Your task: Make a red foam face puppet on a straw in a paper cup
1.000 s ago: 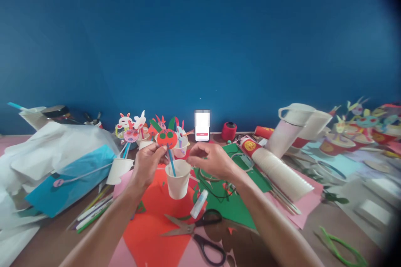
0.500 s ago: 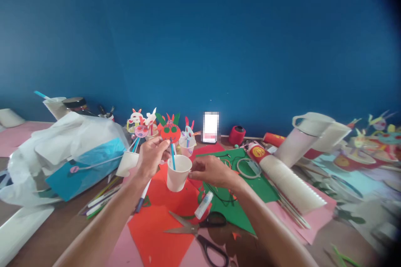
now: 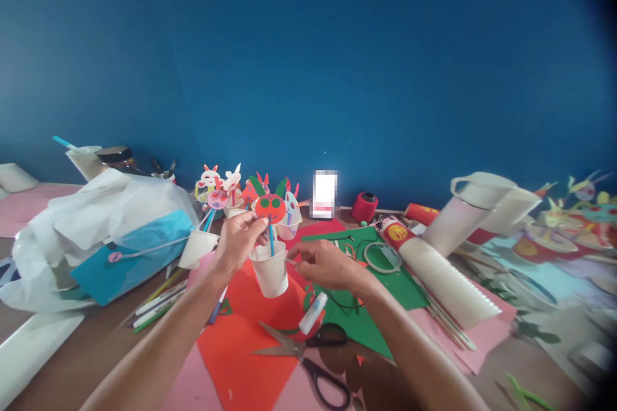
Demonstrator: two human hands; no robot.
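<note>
My left hand pinches a round orange paper face with green eyes and green ears, at its lower left edge. A blue straw runs from the face down into a white paper cup, which leans a little over the orange paper. Just right of the cup is my right hand, its fingers bent and close together near the cup wall; whether they hold anything is too small to tell. A glue bottle and open black-handled scissors lie in front.
Several cups with paper rabbit figures stand behind. A bright phone leans at the blue wall. At left lies a plastic bag; at right, green paper, stacked cups and a white jug.
The orange face and straw have moved right with my left hand. The cup now tilts, its rim shifted left. My right hand has moved slightly left, its fingers more bent.
</note>
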